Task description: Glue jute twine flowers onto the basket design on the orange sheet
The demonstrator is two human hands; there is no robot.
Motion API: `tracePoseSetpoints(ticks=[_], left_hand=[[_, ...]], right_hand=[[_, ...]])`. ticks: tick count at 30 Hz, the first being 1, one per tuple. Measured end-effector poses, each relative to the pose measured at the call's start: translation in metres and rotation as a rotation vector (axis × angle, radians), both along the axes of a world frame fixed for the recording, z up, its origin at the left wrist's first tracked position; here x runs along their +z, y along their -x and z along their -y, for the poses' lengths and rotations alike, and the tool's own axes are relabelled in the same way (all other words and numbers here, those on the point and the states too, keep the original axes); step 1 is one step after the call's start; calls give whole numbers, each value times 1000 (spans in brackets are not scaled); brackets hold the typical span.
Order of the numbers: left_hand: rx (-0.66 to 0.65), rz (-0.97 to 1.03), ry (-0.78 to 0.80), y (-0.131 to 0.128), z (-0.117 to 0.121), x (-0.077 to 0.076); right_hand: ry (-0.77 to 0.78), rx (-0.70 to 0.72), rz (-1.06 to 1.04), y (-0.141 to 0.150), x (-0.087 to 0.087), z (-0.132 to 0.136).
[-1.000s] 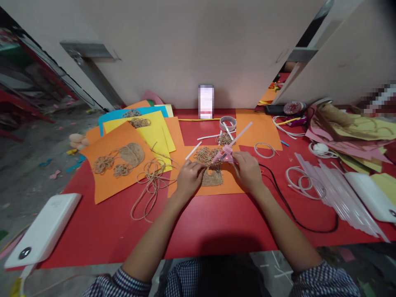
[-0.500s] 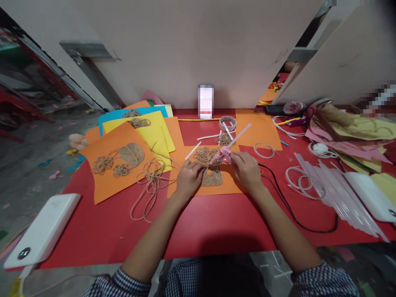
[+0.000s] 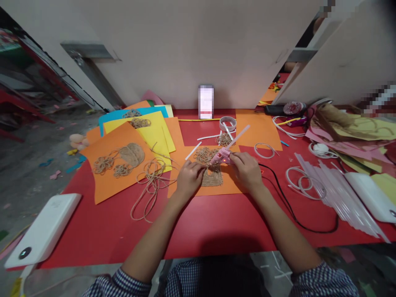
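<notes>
My right hand [image 3: 246, 170] is closed around a pink hot glue gun [image 3: 223, 156] with a clear glue stick [image 3: 241, 135] poking out of its back. Its nozzle points down-left at a twine pot shape [image 3: 212, 178] on an orange sheet [image 3: 182, 187]. Looped twine flowers [image 3: 204, 155] lie just above that shape. My left hand [image 3: 189, 177] pinches twine at the shape's upper left, close to the nozzle; the pinched end is mostly hidden by the fingers. Loose twine [image 3: 151, 177] trails to the left of this hand.
At left, another orange sheet [image 3: 105, 187] bears twine shapes, near a white power bank [image 3: 46, 227]. Glue sticks [image 3: 343, 194] and a second power bank [image 3: 371, 194] lie right. A black cord [image 3: 284, 206] curves from the glue gun. A tape roll [image 3: 227, 123] and phone [image 3: 206, 102] stand behind.
The glue gun has tilted very slightly, its stick end shifting a little left and down. Both hands otherwise keep nearly the same place.
</notes>
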State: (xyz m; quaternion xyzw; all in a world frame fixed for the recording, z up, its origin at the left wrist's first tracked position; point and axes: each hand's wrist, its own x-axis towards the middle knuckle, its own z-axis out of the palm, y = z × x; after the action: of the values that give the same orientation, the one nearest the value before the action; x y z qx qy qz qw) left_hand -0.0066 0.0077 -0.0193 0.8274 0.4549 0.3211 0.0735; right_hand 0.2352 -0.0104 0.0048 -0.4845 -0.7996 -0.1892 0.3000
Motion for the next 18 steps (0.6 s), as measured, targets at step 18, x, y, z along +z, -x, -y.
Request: tracePoseSetpoints(ticks=[18], left_hand=[[4, -3, -7, 0, 0, 0]], right_hand=[[-34, 30, -30, -5, 1, 0]])
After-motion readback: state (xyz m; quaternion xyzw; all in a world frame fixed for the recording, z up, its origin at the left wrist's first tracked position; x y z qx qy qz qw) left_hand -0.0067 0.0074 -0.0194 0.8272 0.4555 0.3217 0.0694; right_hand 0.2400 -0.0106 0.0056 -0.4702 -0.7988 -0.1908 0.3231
